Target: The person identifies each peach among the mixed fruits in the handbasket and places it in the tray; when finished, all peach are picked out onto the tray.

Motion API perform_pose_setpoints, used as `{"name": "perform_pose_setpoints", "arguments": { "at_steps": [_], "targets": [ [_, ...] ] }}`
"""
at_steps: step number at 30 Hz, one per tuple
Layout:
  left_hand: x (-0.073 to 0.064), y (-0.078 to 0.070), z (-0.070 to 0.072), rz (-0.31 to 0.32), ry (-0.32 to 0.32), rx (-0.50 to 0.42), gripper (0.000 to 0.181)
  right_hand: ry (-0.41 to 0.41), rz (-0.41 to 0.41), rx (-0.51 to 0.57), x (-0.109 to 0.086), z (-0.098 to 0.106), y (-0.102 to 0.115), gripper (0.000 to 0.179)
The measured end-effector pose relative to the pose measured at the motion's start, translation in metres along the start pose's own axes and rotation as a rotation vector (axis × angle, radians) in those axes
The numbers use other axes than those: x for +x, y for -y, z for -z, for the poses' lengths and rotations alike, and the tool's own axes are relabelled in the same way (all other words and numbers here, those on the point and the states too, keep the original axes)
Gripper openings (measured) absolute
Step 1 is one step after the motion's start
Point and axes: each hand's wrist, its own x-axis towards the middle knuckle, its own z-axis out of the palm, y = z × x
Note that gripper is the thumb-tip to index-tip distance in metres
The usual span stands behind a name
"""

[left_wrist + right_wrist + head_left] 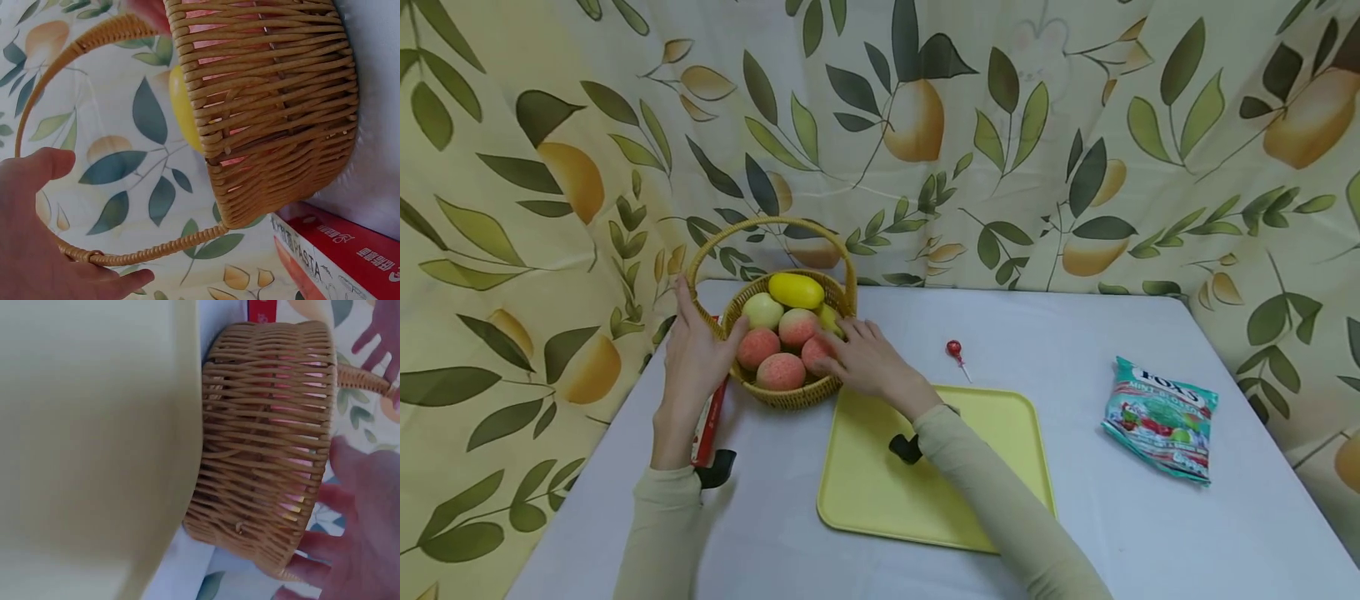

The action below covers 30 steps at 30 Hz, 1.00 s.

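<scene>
A wicker basket point(792, 398) with an arched handle point(767, 222) stands at the back left, filled with fruit. Several pink peaches point(781, 372) lie at its front, with a pale green round fruit point(763, 311) and a yellow oval fruit point(796, 291) behind. My left hand point(692, 358) is at the basket's left side, thumb spread from the fingers; the left wrist view has the handle's lower side passing by this hand point(47, 231). Over the right rim reaches my right hand point(874, 362), fingers extended beside a peach. In the right wrist view its fingers point(322, 545) overlap the rim.
A yellow tray point(880, 483) lies under my right forearm, its back left corner close to the basket. Left of the basket is a red box point(709, 429). A red lollipop point(954, 349) lies behind the tray, and a teal candy bag point(1161, 421) is at the right.
</scene>
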Motion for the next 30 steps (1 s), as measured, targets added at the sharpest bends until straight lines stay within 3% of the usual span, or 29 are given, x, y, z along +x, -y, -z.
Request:
{"name": "perform_pose_setpoints", "arguments": {
  "at_steps": [9,16,22,26,30],
  "targets": [
    [-0.002,-0.001,0.003,0.027,-0.017,-0.014,0.105,0.089,-0.031,0.011,0.025,-0.002,0.012,0.064],
    [0.001,-0.005,0.001,0.011,-0.033,0.001,0.103,0.077,-0.106,0.051,0.033,0.0,0.012,0.073],
    [0.0,-0.006,0.002,0.035,-0.027,-0.01,0.103,-0.085,-0.027,0.096,0.024,0.004,0.013,0.061],
    [0.0,-0.006,0.003,0.025,-0.026,-0.011,0.102,-0.214,-0.008,0.295,0.008,0.009,0.013,0.058],
    [-0.002,-0.006,0.003,0.015,-0.012,-0.008,0.101,-0.3,-0.021,0.454,-0.02,0.017,0.007,0.056]
  ]
}}
